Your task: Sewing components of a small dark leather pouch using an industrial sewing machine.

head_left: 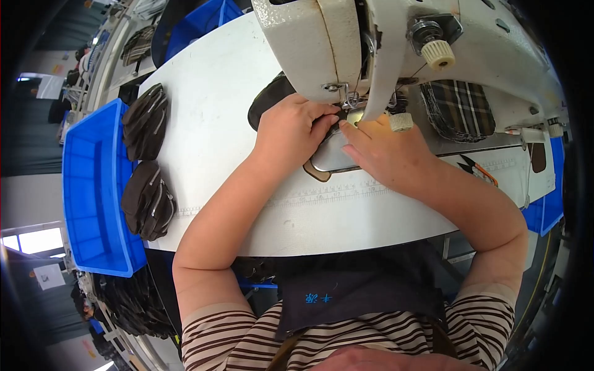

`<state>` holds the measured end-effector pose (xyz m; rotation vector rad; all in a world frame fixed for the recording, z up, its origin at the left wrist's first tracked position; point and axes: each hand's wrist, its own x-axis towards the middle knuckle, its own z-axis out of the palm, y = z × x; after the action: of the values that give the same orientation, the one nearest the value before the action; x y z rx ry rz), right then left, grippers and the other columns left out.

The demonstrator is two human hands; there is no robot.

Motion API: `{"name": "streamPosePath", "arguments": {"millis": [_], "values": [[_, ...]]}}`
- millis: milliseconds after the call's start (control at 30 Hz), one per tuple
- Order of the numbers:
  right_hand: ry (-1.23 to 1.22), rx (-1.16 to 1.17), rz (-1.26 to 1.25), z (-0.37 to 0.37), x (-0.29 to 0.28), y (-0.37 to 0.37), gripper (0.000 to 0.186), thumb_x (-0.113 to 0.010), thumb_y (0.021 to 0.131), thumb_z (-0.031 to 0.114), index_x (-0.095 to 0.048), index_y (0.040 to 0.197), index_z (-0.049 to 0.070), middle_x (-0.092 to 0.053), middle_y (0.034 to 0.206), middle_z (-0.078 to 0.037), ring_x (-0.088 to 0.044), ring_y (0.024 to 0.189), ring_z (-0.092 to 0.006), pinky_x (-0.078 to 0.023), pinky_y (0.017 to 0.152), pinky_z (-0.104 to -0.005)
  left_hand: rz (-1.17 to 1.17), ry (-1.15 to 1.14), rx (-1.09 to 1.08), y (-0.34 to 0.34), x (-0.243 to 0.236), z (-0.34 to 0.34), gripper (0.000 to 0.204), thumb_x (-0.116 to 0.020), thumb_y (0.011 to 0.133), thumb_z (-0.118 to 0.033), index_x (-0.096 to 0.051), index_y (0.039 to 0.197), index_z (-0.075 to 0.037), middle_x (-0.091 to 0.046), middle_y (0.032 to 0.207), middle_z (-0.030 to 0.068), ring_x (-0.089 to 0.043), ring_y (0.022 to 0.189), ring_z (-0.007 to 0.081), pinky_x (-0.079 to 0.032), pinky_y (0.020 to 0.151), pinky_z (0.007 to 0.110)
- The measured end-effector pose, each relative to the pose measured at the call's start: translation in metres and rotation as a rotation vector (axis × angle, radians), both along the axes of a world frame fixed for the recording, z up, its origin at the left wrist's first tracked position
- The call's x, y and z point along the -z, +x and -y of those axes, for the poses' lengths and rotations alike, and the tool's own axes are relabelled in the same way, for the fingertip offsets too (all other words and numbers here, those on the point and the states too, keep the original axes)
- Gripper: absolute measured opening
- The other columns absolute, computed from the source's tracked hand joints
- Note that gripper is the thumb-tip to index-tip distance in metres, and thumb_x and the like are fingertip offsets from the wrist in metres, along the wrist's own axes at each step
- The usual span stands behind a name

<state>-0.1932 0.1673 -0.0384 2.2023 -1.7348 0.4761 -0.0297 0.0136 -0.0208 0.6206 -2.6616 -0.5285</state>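
Garment workshop: industrial sewing machine point(371, 43), blue bins point(93, 191), stacked fabric pieces point(147, 199).

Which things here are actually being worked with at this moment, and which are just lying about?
In use:
left hand and right hand, both pressing the dark fabric piece
sewing machine
metal plate under the needle

Lying about:
two stacks of dark brown pieces
blue bin
plaid pieces
scissors

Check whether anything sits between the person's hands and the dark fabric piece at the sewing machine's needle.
Nothing visible does: the left hand and right hand both rest directly on the dark fabric piece under the sewing machine.
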Motion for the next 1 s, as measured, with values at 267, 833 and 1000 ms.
{"name": "streamPosePath", "arguments": {"millis": [267,833,1000], "values": [[0.080,0.082,0.032,-0.003,-0.004,-0.003,0.035,-0.077,0.091,0.032,-0.074,0.119,0.012,-0.065,0.091,-0.001,-0.067,0.087,-0.0179,-0.055,0.066,-0.0321,0.016,0.075,0.145,0.017,-0.023,-0.007,0.048,-0.078,0.087,-0.017,-0.067,0.133,-0.010,-0.071,0.105,0.0095,-0.070,0.094,0.0281,-0.057,0.087,0.039],[0.043,-0.019,0.120,-0.005,-0.001,-0.006,0.040,-0.073,0.095,0.032,-0.074,0.119,0.001,-0.070,0.086,-0.003,-0.069,0.079,-0.0253,-0.053,0.066,-0.0378,0.183,0.318,0.127,0.028,-0.042,-0.026,0.061,-0.085,0.080,-0.011,-0.058,0.134,-0.015,-0.061,0.134,0.0114,-0.057,0.129,0.0341,-0.052,0.104,0.042],[0.042,-0.020,0.044,-0.004,0.003,-0.006,0.039,-0.075,0.093,0.032,-0.074,0.119,0.003,-0.066,0.088,-0.002,-0.068,0.083,-0.0220,-0.054,0.065,-0.0350,0.204,0.299,0.011,0.033,-0.045,-0.018,0.051,-0.072,0.083,0.000,-0.065,0.132,-0.013,-0.067,0.120,0.0097,-0.068,0.108,0.0300,-0.058,0.086,0.039]]}}
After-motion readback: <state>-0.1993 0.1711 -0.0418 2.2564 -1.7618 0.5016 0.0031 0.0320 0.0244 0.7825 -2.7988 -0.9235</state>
